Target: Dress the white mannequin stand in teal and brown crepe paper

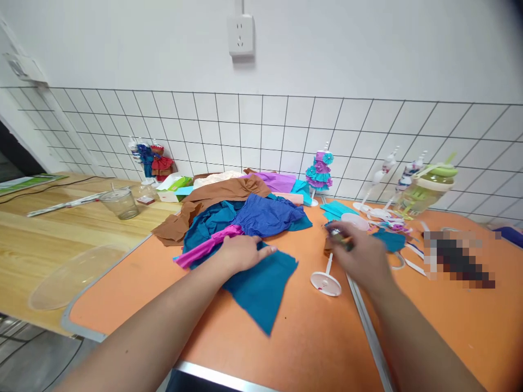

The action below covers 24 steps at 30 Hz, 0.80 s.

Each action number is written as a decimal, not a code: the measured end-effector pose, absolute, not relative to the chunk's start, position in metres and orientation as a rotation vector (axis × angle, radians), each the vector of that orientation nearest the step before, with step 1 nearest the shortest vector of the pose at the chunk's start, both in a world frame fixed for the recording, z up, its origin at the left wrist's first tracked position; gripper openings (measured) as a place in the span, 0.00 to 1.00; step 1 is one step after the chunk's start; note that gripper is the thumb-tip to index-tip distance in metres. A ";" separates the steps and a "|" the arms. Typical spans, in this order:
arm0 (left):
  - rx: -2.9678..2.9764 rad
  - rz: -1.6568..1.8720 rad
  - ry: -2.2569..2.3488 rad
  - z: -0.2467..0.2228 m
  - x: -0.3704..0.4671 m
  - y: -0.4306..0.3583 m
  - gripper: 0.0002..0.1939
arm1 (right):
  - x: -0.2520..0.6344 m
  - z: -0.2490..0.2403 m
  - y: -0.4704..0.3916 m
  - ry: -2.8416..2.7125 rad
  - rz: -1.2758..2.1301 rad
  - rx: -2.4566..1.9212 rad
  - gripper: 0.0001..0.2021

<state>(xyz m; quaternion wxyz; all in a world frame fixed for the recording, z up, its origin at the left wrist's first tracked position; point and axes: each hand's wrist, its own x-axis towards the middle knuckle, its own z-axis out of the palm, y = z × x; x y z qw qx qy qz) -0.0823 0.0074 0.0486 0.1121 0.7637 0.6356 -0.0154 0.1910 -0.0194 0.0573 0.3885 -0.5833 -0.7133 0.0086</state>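
Note:
My left hand [242,252] lies with its fingers spread on a teal sheet of crepe paper [263,288], beside a blue crumpled piece [269,215] and a magenta strip [208,246]. Slightly blurred, my right hand [359,250] is closed around the upper part of a small stand, whose white round base [326,283] shows below it. Brown paper [327,246] is on the stand's stem near my fingertips. Something dark and shiny shows between my fingers, too small to identify.
Brown paper [229,190] lies piled at the back. A purple and turquoise ruffled figure [320,173] stands near the wall. A green-lidded bottle [427,188] and white ribbons [414,258] are at the right; a glass cup [121,203] is at the left. A metal strip [370,332] crosses the orange table [310,348].

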 end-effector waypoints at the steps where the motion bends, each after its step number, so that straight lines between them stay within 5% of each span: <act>1: 2.279 0.049 1.869 0.051 -0.087 0.009 0.33 | 0.174 0.053 -0.026 -2.033 0.204 -1.350 0.10; 4: 2.451 0.195 1.666 0.051 -0.107 0.024 0.24 | 0.127 0.036 -0.052 -2.521 0.468 -0.994 0.07; 8: 2.594 0.221 1.448 0.039 -0.129 0.048 0.22 | 0.084 0.016 -0.083 -2.695 0.462 -1.042 0.29; 14: 2.513 0.385 1.968 0.032 -0.160 0.055 0.11 | 0.083 0.015 -0.082 -2.949 0.280 -0.933 0.09; 20: 2.310 0.784 2.341 0.048 -0.176 0.045 0.17 | 0.124 0.033 -0.056 -2.727 -0.123 -1.057 0.11; 24: 2.365 0.917 2.117 0.066 -0.158 0.039 0.17 | 0.136 0.038 -0.049 -2.598 -0.297 -0.935 0.11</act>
